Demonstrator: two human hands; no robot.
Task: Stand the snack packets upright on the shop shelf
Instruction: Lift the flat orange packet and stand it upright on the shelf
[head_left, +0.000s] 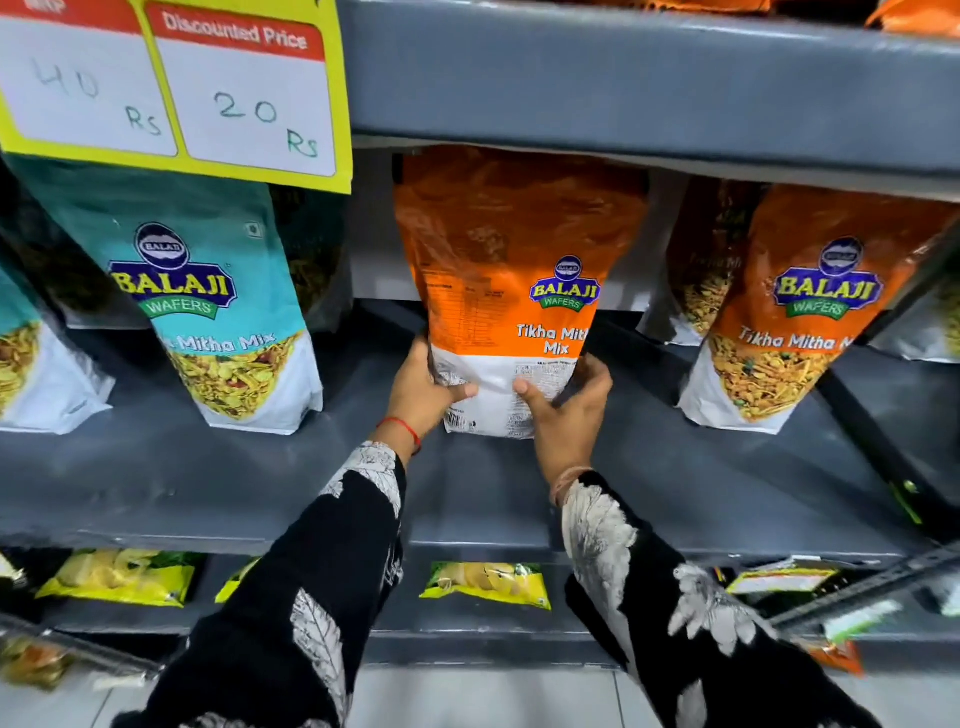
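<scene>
An orange and white snack packet (514, 270) stands upright in the middle of the grey shelf (208, 483), its back panel turned toward me. My left hand (423, 387) grips its lower left edge, thumb across the white base. My right hand (563, 410) holds the lower right edge, thumb on the front. Both sleeves are black with white leaf print. Another orange packet (795, 312) stands upright to the right, with one more behind it. A teal packet (208, 291) stands upright to the left.
A yellow price card (208, 93) hangs from the upper shelf edge (623, 93) at the top left. Yellow packets (485, 582) lie flat on the lower shelf. A second teal packet (31, 353) shows at the far left.
</scene>
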